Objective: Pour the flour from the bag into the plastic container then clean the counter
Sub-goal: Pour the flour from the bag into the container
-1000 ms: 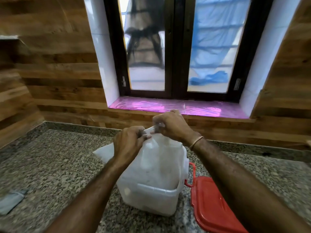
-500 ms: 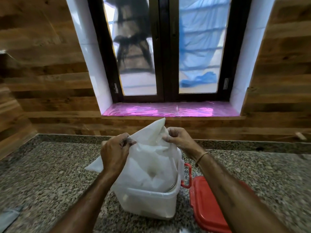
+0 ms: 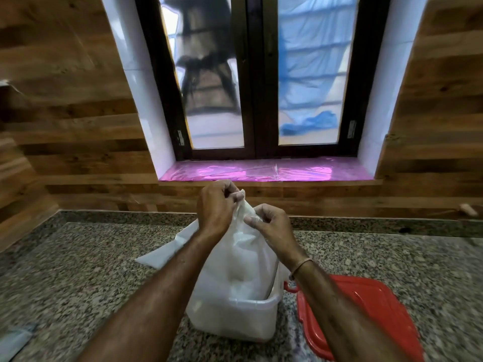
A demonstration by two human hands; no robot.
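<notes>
A translucent white flour bag (image 3: 243,259) stands upended inside a white plastic container (image 3: 251,322) on the granite counter (image 3: 78,278). My left hand (image 3: 215,207) pinches the bag's top corner, the highest point. Just below and to the right, my right hand (image 3: 271,226) grips the gathered plastic. The bag hangs stretched upward between my hands and the container. Flour inside the container is hidden by the bag and wall.
The red lid (image 3: 366,320) with its clip lies flat right of the container. A white plastic flap (image 3: 167,252) lies on the counter behind my left forearm. A grey scrap (image 3: 13,340) sits at the near left. Wooden wall and a pink window sill (image 3: 261,172) stand behind.
Both hands rose with the bag and came closer together; the bag is pulled taller and narrower, gathered at its top, where before it was held wide open.
</notes>
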